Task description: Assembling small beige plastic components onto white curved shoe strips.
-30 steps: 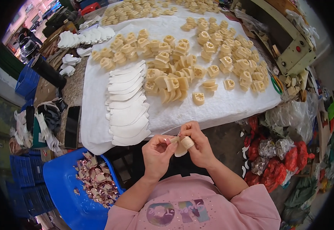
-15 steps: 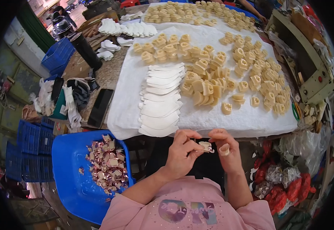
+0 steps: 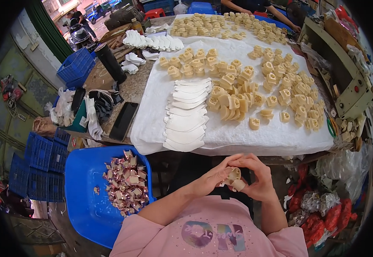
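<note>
Cream moulded pieces (image 3: 234, 173) were clamped between left hand (image 3: 217, 174) and right hand (image 3: 259, 176); pink-metallic parts (image 3: 128, 182) were heaped in blue tub (image 3: 81, 175), cream blocks (image 3: 254, 124) left across white cloth (image 3: 237, 139).

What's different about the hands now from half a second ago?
The left hand and right hand were apart; now they've come together, with cream pieces held between them. The big cream pile, white pieces and blue tub stayed put.

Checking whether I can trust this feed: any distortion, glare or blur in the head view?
Head view: fisheye bends the beige frame near the right rim; corners black; the street looks washed out; the held cream piece looks slightly soft.
</note>
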### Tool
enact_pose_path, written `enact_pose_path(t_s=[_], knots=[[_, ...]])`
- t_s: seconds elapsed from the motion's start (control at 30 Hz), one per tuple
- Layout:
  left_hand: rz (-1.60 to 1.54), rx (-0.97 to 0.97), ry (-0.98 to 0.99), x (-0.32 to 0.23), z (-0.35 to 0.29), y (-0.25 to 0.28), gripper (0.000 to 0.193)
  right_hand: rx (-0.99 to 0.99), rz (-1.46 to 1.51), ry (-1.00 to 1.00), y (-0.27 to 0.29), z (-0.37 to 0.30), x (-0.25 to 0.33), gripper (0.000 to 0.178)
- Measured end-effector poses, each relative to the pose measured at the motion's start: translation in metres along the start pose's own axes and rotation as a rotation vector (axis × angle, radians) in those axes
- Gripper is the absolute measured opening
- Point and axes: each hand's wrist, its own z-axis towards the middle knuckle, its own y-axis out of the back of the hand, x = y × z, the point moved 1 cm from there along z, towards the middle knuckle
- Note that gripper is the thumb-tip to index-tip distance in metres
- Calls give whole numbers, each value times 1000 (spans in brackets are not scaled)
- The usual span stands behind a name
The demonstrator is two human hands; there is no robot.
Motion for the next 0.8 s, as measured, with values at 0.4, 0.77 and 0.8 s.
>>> enact_pose_path(t_s=[0.4, 0.77, 0.8], knots=[[150, -195, -243, -3, -3, -27, 59, -186, 509, -187, -24, -13, -25, 27], [413, -298, -376, 5, 1, -36, 61, -94, 549, -112, -31, -6, -25, 13], [409, -301, -373, 7, 1, -35, 61, -34, 550, -337, -28, -15, -20, 17]])
